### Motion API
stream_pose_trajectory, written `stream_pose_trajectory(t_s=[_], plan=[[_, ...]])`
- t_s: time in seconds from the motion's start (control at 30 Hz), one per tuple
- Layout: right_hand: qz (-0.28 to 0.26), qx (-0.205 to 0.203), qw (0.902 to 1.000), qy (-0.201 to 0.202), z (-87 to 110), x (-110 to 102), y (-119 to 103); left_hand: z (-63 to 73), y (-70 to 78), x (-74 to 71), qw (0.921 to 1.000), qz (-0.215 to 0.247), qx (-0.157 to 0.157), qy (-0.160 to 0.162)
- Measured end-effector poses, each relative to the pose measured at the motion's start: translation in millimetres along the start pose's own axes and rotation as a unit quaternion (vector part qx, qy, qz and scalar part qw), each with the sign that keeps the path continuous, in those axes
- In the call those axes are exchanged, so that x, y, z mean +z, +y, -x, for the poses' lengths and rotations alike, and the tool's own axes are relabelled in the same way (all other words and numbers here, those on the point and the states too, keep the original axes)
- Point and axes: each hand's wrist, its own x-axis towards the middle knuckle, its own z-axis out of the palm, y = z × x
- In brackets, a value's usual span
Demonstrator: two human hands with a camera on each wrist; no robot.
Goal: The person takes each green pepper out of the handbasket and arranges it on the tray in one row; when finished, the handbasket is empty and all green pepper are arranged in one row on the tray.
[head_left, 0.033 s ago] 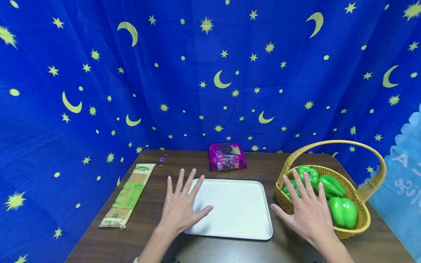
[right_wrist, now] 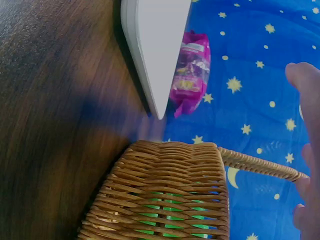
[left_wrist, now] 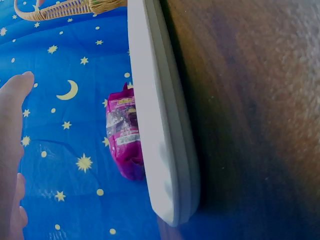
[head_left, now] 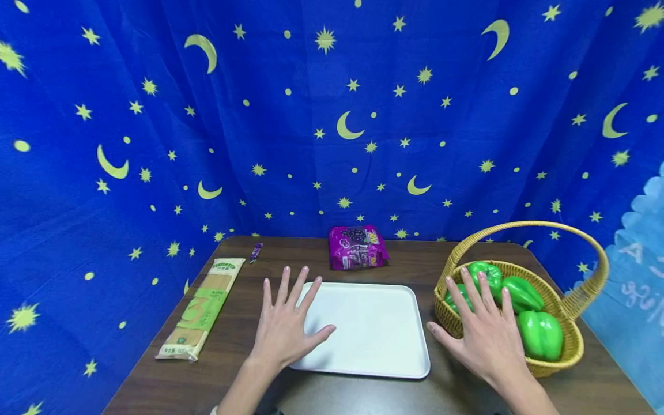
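My left hand (head_left: pixel 285 334) is held palm down with fingers spread, over the left edge of a white rectangular tray (head_left: pixel 370 328). It holds nothing, and in the left wrist view only its thumb side (left_wrist: pixel 10 120) shows. On the right, my right hand (head_left: pixel 490 343) is spread the same way, overlapping the near left side of a wicker basket (head_left: pixel 573 340) in the head view. Nothing is in its grip. Several green bell peppers (head_left: pixel 540 335) lie in the basket, partly hidden by the fingers. The right wrist view shows the basket's woven side (right_wrist: pixel 170 175) below the hand.
A long pack of noodles (head_left: pixel 202 308) lies at the table's left, with a small purple sachet (head_left: pixel 256 252) beyond it. Behind the tray sits a purple snack bag (head_left: pixel 358 248). The basket's tall handle (head_left: pixel 534 223) arches upward. A blue star-patterned curtain (head_left: pixel 311 155) hangs behind.
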Motion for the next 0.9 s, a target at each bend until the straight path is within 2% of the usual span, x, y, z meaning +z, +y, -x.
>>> stream_pose_trajectory(t_s=[0.13, 0.2, 0.27, 0.3, 0.33, 0.37, 0.43, 0.5, 0.53, 0.63, 0.83, 0.9], plan=[[-0.006, -0.004, 0.9999, 0.01, -0.7, -2, 1, 0.0, 0.7, 0.3, 0.9999, 0.011, 0.0, 0.001], [-0.024, -0.01, 0.9993, 0.027, -2.0, -6, 4, 0.3, 0.0, -0.8, 0.9994, 0.034, 0.0, 0.004], [-0.07, -0.009, 0.9958, 0.059, -3.9, -11, 9, 1.3, -3.1, -2.3, 0.9958, 0.09, -0.008, 0.016], [-0.094, -0.008, 0.9928, 0.074, -5.5, -14, 12, 1.7, -5.5, -3.2, 0.9912, 0.13, -0.017, 0.019], [-0.123, -0.005, 0.9888, 0.084, -7.3, -17, 15, 2.0, -8.4, -4.3, 0.9833, 0.178, -0.03, 0.02], [-0.152, -0.002, 0.984, 0.092, -9.4, -20, 20, 2.1, -11.7, -5.3, 0.972, 0.229, -0.049, 0.017], [-0.205, 0.014, 0.9736, 0.099, -14.3, -26, 30, 1.3, -19.6, -5.3, 0.9417, 0.324, -0.091, 0.014], [-0.236, 0.032, 0.9678, 0.082, -19.6, -31, 41, -0.6, -27.0, -4.5, 0.9138, 0.383, -0.136, -0.001], [-0.249, 0.042, 0.9649, 0.072, -22.1, -33, 47, -1.6, -31.0, -3.2, 0.9036, 0.4, -0.153, -0.008], [-0.267, 0.065, 0.9601, 0.054, -29.4, -38, 65, -3.4, -42.0, 4.0, 0.8895, 0.417, -0.186, -0.024], [-0.283, 0.081, 0.9556, 0.021, -43.1, -44, 94, -2.7, -56.3, 23.7, 0.8699, 0.443, -0.214, -0.03], [-0.29, 0.088, 0.9531, 0.0, -47.0, -46, 101, -2.8, -58.7, 32.0, 0.8672, 0.442, -0.226, -0.045]])
